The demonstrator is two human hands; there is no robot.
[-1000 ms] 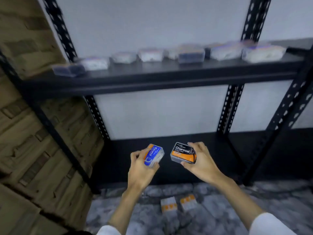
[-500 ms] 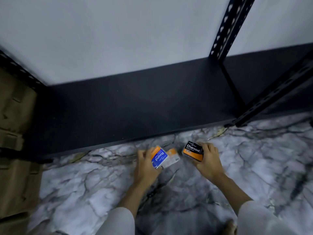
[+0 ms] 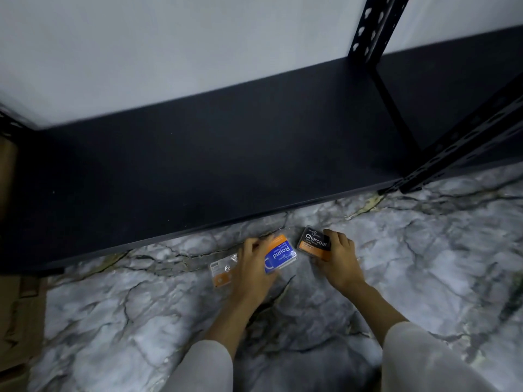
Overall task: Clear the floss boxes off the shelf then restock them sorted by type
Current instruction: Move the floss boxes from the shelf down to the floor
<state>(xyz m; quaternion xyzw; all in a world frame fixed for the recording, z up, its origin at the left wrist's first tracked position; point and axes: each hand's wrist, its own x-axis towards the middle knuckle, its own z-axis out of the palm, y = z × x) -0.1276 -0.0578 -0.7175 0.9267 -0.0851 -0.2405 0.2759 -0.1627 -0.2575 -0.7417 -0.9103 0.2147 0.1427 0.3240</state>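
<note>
Low over the marble floor, my left hand [image 3: 253,267] grips a blue and orange floss box marked "Round" [image 3: 279,253]. My right hand [image 3: 338,257] grips a black and orange floss box marked "Charcoal" [image 3: 314,242], which sits at or just above the floor. A clear floss box with an orange end [image 3: 222,271] lies on the floor, partly hidden behind my left hand. The black bottom shelf [image 3: 215,165] stretches just beyond both hands and carries no boxes.
The marble-pattern floor [image 3: 424,264] spreads around my hands. A black perforated shelf post [image 3: 458,145] rises at the right, another post [image 3: 368,26] stands at the back. Cardboard boxes [image 3: 19,321] line the left edge. A white wall backs the shelf.
My view tipped down from the upper shelf to the floor. Both hands dropped with their boxes from in front of the bottom shelf to the floor beside the clear box.
</note>
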